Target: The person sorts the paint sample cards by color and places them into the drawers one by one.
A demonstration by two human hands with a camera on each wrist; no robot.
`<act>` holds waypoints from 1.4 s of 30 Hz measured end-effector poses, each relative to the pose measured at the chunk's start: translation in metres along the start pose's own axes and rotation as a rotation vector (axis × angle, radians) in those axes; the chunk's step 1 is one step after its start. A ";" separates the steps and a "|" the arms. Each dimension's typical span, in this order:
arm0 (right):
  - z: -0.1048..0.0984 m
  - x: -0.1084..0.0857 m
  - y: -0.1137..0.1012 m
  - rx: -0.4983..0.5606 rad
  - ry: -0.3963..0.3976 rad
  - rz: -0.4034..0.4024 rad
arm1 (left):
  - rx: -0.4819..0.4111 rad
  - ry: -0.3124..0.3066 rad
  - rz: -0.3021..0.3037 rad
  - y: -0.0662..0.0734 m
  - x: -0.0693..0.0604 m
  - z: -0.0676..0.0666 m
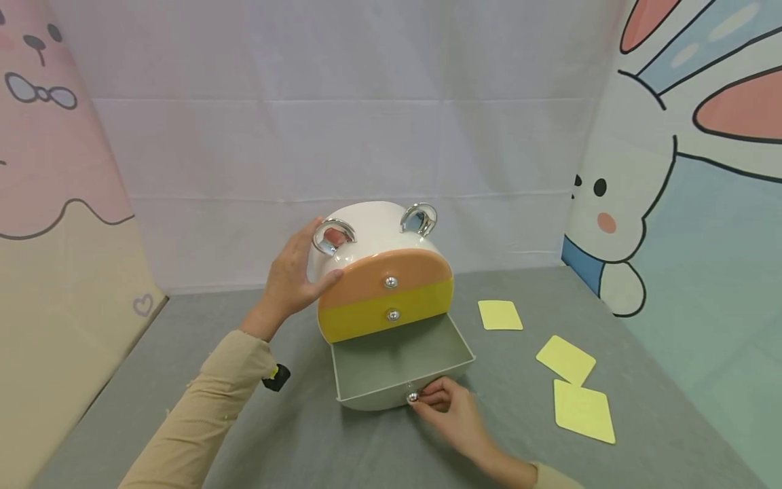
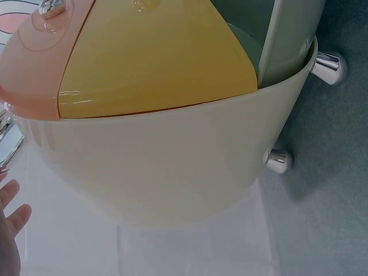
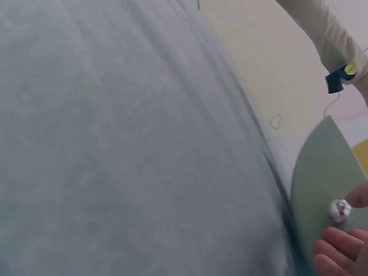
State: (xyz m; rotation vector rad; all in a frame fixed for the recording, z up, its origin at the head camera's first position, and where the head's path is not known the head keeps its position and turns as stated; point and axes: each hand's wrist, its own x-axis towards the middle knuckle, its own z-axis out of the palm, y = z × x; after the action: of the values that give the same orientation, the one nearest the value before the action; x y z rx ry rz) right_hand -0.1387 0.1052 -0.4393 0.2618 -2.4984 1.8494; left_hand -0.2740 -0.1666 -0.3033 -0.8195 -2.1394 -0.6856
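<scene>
A small rounded drawer cabinet (image 1: 373,234) with a white shell and two shiny ear-like loops stands mid-table. Its orange drawer (image 1: 360,278) and yellow drawer (image 1: 360,319) are in; the grey-green bottom drawer (image 1: 397,350) is pulled out and bare inside. My left hand (image 1: 295,275) rests on the cabinet's left side near one ear, thumb toward the orange front, fingers fairly straight. At the bottom drawer's front, my right hand (image 1: 452,411) pinches the round silver knob (image 1: 413,396) between thumb and fingers. The right wrist view shows this knob (image 3: 340,210) beside the thumb.
Several yellow square cards lie to the right: one card (image 1: 499,315) farther back, another card (image 1: 567,360) and a nearer card (image 1: 584,411). Short silver feet (image 2: 280,161) hold the cabinet above the grey tabletop (image 1: 275,435). A white cloth (image 1: 342,136) hangs behind.
</scene>
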 end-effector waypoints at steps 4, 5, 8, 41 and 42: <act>-0.021 -0.002 -0.003 -0.031 0.019 -0.001 | 0.003 -0.001 0.000 0.000 0.000 0.001; -0.028 -0.002 -0.003 -0.048 0.026 -0.009 | 0.002 -0.003 -0.002 -0.001 0.000 0.001; -0.052 0.000 -0.002 -0.110 0.004 -0.064 | 0.005 -0.011 -0.010 -0.001 0.000 0.001; -0.245 -0.045 0.089 -0.981 -0.049 -0.287 | -0.004 -0.007 -0.008 0.002 -0.003 0.001; -0.245 -0.045 0.089 -0.984 -0.055 -0.286 | -0.005 -0.005 -0.007 0.002 -0.003 0.001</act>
State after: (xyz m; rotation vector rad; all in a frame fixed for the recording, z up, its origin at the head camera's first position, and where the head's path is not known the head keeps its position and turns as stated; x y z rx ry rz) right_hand -0.1276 0.3692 -0.4563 0.5671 -2.8394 0.4001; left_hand -0.2712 -0.1655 -0.3060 -0.8175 -2.1467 -0.6929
